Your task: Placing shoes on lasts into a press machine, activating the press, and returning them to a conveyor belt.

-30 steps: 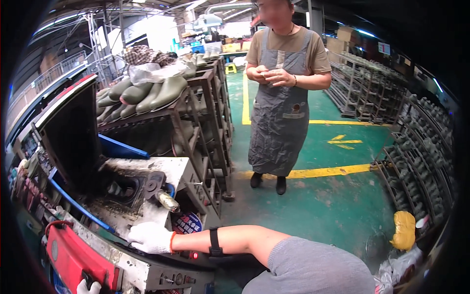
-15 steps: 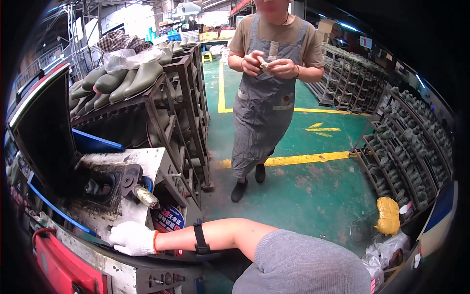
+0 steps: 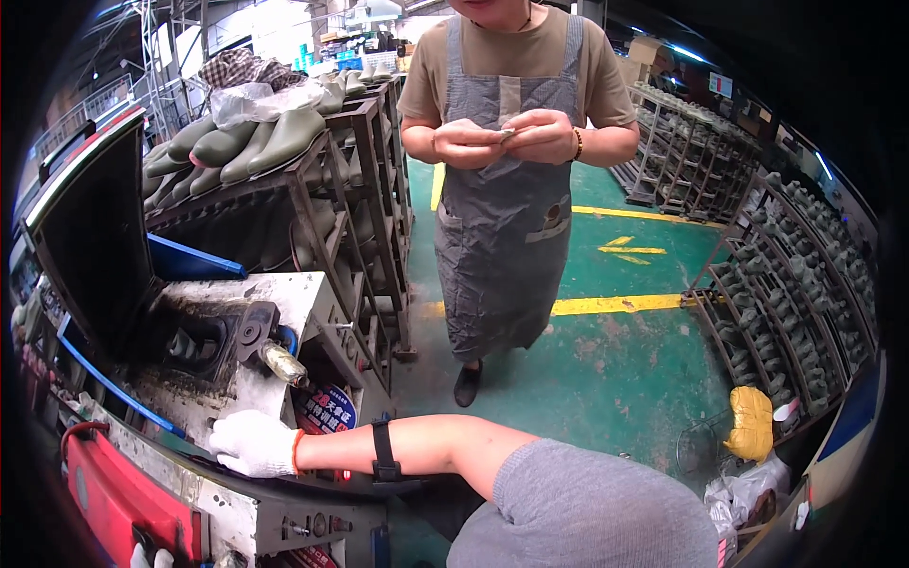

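My right hand (image 3: 254, 444), in a white knit glove with an orange cuff, rests at the edge of a worn white machine top (image 3: 258, 388). Its fingers are curled, and anything under them is hidden. A tape-wrapped handle (image 3: 282, 363) juts from a dark metal block (image 3: 254, 328) just beyond that hand. Beside the block lies a grimy dark opening (image 3: 194, 343), below a raised black lid (image 3: 90, 222). At the lower edge, only gloved fingertips of my left hand (image 3: 151, 559) show, apart from each other against a red panel (image 3: 128, 497).
An aproned co-worker (image 3: 502, 218) stands facing me, pinching a small pale thing. Olive rubber boots (image 3: 284, 142) fill a brown rack (image 3: 308, 204) beyond the machine. Other loaded racks (image 3: 786, 293) line the right. A yellow bundle (image 3: 749, 423) sits near plastic bags (image 3: 753, 488).
The co-worker has come closer, hands still together in front. My view has shifted slightly. Left fingertips have come into view by the red panel. My right hand stays at the machine's edge.
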A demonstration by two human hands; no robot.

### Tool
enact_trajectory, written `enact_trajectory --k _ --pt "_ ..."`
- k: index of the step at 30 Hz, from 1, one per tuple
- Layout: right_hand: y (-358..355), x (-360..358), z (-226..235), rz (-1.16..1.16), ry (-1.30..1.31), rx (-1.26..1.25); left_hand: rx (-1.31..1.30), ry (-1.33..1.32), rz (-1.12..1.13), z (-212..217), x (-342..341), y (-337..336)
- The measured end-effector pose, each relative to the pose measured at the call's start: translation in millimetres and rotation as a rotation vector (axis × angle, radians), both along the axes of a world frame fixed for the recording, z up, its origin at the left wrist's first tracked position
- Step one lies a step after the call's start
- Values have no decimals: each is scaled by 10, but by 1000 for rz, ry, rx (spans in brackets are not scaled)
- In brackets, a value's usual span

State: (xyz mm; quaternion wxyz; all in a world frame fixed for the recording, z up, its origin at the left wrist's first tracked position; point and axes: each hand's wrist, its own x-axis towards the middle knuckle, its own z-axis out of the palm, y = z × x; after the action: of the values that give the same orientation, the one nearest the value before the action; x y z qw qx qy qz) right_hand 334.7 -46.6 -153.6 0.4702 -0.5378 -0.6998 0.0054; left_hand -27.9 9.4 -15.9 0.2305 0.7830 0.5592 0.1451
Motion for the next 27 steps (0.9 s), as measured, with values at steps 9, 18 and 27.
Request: enact_trajectory --k 9,18,27 --pt "-1 18 19 0 -22 -30 2 13 25 37 52 -56" --pt "-9 10 26 1 -22 -8 88 152 -10 106 110 -131" --pt "-2 26 5 -11 -16 -13 4 -66 52 -36 66 -24"
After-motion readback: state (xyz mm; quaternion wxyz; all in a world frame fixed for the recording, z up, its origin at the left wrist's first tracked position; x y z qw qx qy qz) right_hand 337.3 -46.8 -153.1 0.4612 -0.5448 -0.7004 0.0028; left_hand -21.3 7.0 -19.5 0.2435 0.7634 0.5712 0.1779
